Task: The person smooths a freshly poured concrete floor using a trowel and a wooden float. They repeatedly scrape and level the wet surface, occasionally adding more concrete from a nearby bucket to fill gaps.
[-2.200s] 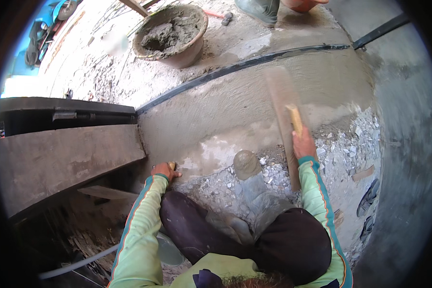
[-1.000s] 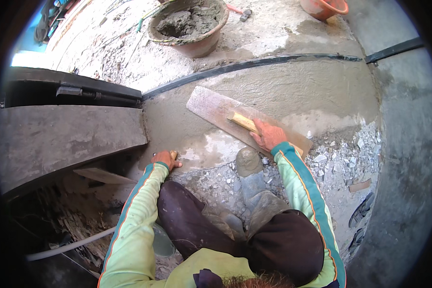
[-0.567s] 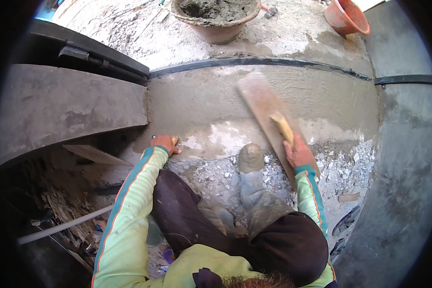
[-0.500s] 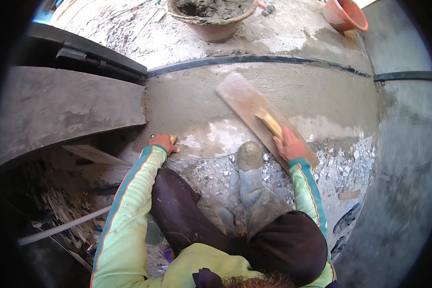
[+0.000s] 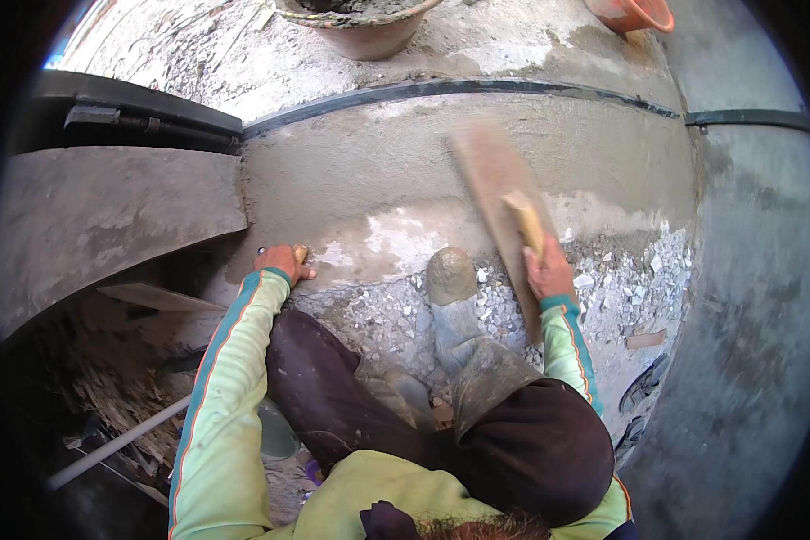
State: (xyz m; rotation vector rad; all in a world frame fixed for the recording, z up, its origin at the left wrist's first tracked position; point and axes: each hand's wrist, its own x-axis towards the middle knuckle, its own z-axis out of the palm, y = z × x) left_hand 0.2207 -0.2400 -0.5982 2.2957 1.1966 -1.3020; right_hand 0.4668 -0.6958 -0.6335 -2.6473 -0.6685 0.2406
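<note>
My right hand (image 5: 551, 268) is wrapped round the wooden grip of a long, flat plastering float (image 5: 497, 166). The board is slightly blurred and lies slanted over the damp grey mortar (image 5: 360, 162), its lower end reaching over the rubble. To the left, my left hand (image 5: 281, 261) rests closed at the mortar's near edge. A pale wooden handle (image 5: 302, 254) pokes out of that fist; the rest of the tool is hidden. Between the hands, a mortar-caked boot tip (image 5: 451, 275) stands against the patchy near edge of the mortar.
Beyond a dark metal strip (image 5: 405, 91) stand a tub of wet mortar (image 5: 364, 38) and an orange bucket (image 5: 637, 13). Broken white rubble (image 5: 634, 288) covers the ground nearby. Grey walls flank me, the right one (image 5: 747, 315) smooth. A pale pipe (image 5: 121, 441) slants at lower left.
The float has swung to a steeper angle, its far end shifting right across the mortar. My left hand keeps its place at the mortar's edge. The whole view has shifted slightly.
</note>
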